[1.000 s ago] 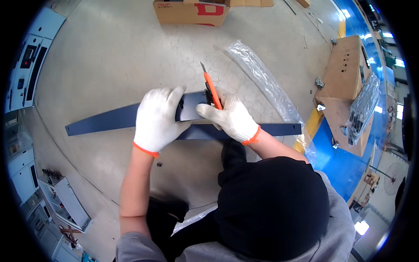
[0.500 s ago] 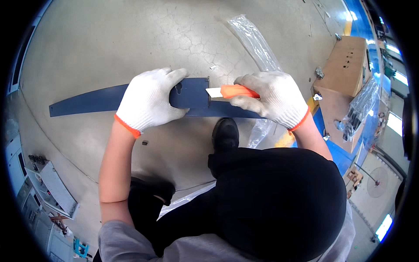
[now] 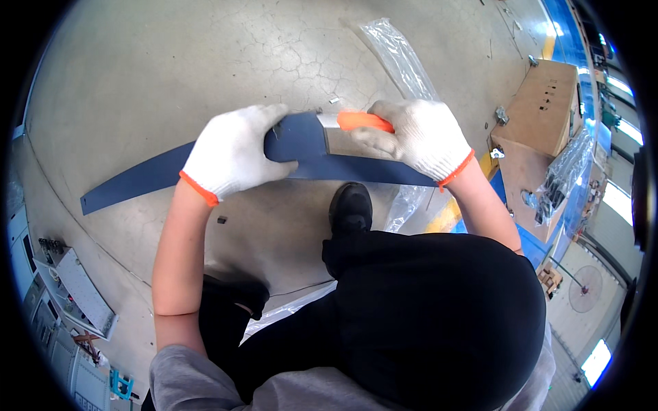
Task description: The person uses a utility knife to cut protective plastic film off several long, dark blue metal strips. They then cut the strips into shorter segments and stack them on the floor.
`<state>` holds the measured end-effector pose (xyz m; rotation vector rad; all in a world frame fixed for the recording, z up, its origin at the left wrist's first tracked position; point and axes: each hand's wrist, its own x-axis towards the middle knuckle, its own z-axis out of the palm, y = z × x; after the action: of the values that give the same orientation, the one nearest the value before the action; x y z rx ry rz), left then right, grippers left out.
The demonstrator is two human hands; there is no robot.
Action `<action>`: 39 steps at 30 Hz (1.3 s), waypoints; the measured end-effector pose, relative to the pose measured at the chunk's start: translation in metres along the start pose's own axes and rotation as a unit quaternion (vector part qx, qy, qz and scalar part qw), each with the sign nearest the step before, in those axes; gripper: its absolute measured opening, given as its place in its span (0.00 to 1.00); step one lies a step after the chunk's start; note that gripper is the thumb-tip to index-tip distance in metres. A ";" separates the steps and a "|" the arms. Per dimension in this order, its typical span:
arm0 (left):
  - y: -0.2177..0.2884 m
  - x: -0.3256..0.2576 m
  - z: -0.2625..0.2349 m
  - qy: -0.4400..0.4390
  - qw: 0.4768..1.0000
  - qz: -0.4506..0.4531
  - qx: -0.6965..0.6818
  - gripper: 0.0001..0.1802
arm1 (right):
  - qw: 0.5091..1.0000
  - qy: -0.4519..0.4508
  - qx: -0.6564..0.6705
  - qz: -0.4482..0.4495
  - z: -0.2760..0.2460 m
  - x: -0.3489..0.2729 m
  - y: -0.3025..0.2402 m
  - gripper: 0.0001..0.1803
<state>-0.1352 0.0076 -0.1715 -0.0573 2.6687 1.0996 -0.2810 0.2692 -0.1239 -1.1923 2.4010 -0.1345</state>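
Left hand (image 3: 236, 151) clamped on blue panel (image 3: 295, 140), covering part; right hand (image 3: 419, 137) grips orange cutter (image 3: 363, 122), handle end hidden.

Blur softens the orange cutter (image 3: 363, 121), its rear end hidden inside the right hand (image 3: 432, 135), which covers the middle of the clear film (image 3: 399, 58). The left hand (image 3: 233, 152) masks part of the dark-blue panel (image 3: 298, 140). A dark scrap (image 3: 222, 220) at left is too small to identify; the near edge crops the grey shirt (image 3: 308, 392).
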 end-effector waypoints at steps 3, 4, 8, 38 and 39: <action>0.001 -0.005 0.015 -0.006 1.000 0.027 0.008 0.35 | 0.997 -0.075 -0.028 -0.014 -0.005 0.007 -0.003 0.33; 0.000 -0.006 0.015 -0.019 1.000 0.015 0.007 0.34 | 0.993 -0.114 -0.038 -0.007 -0.006 0.010 -0.005 0.33; -0.002 0.000 0.014 -0.030 0.999 -0.020 0.006 0.31 | 0.994 -0.097 -0.050 0.025 0.001 0.020 0.004 0.36; 0.021 -0.023 0.012 0.011 0.998 0.047 0.035 0.25 | 0.995 0.026 -0.012 -0.095 -0.010 -0.018 0.008 0.29; 0.021 -0.024 0.012 0.010 0.998 0.049 0.036 0.25 | 0.994 0.018 -0.027 -0.103 -0.012 -0.018 0.007 0.29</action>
<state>-0.1123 0.0297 -0.1598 0.0758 2.7524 1.0359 -0.2816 0.2863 -0.1091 -1.4725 2.3207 -0.1585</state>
